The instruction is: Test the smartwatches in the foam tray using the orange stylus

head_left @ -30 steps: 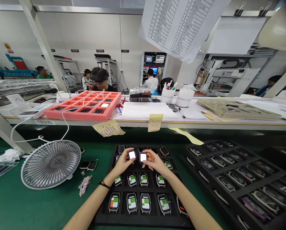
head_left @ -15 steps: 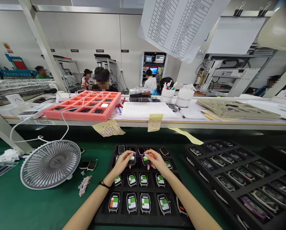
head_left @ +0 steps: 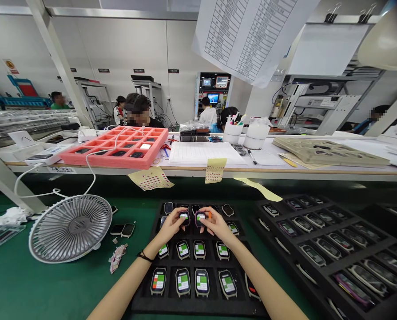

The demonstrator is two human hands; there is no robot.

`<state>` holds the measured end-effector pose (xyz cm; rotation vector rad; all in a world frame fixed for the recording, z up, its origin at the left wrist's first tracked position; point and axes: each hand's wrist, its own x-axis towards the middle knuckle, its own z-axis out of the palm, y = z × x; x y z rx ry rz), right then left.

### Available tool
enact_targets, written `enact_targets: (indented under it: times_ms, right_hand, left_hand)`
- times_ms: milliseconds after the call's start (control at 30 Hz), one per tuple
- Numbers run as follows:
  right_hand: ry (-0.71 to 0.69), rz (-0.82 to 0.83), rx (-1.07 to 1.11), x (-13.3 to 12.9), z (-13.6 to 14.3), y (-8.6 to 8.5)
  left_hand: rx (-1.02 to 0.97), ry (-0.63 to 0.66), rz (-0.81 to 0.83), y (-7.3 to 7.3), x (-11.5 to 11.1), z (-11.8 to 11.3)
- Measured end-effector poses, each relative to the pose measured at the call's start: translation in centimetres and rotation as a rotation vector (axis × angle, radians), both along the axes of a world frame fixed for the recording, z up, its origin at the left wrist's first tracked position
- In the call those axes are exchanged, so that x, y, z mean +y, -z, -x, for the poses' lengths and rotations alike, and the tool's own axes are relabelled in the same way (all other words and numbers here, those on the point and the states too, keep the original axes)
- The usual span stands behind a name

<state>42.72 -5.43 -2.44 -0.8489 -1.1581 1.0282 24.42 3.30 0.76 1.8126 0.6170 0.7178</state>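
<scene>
A black foam tray (head_left: 192, 306) lies in front of me, its slots holding several watch bodies with lit green and white screens. Over its upper rows, my left hand (head_left: 172, 225) grips a dark purple-rimmed watch (head_left: 184, 218), thumb near the screen. Beside it, my right hand (head_left: 216, 222) has a second purple-rimmed watch (head_left: 200, 218) between thumb and fingers. Something orange shows at the right fingers. Both watches are face up, a small gap apart. The hands partly hide the slots beneath them.
A grey fan (head_left: 70, 229) and two loose watches (head_left: 128, 230) are on the left. More black trays with watches (head_left: 313, 255) are stacked at the right. Across the back runs a shelf edge (head_left: 185, 171) with a pink foam tray (head_left: 152, 153). People sit beyond.
The two held watches have tilted, and their screens show more fully. My thumbs and fingers have shifted slightly on them. A person beyond the shelf has moved their head.
</scene>
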Motion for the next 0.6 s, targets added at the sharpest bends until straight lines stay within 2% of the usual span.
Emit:
enact_targets:
  times_ms: [600]
  right_hand:
    - [0.019,0.018,0.019,0.21,-0.19,0.15]
  left_hand:
    - [0.017,-0.053,0.006,0.18,0.41,0.02]
